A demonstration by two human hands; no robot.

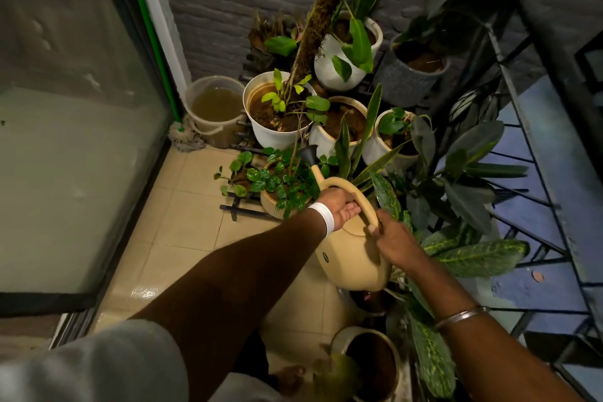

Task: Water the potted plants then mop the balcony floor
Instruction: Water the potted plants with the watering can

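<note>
- Door: a tall frosted-glass sliding door [75,140] fills my far left, and its dark frame runs down to the floor.
- Mop: a string mop with a green handle [184,137] leans in the corner against the door frame. Its pale head rests on the floor, touching the bucket.
- Bucket: a beige plastic bucket [225,137] stands against the grey brick wall [202,10], holding murky water.
- Floor: the cream tiled balcony floor [182,222] shows a wet shine near the door track.
- Potted plants: a white ribbed pot with a mossy pole [277,137] stands just beside the bucket, with more white pots behind and to its right. In front of it is a low tan pot of small round-leaved greenery [284,179].
- Left hand: my left hand [341,209], a white band at its wrist, has its fingers curled round the top of the can's arched handle.
- Watering can: the beige plastic watering can [352,258] hangs in the air between my hands. Its black funnel-shaped rose [310,153] is over the round-leaved greenery. I cannot tell whether water is coming out.
- Right hand: my right hand [396,243], a metal bangle on its forearm, grips the rear end of the same handle.
- Spotted plant: a plant with long green speckled leaves [483,254] spreads under my right forearm.
- Railing: a black metal railing [533,153] closes off the right side.
</note>
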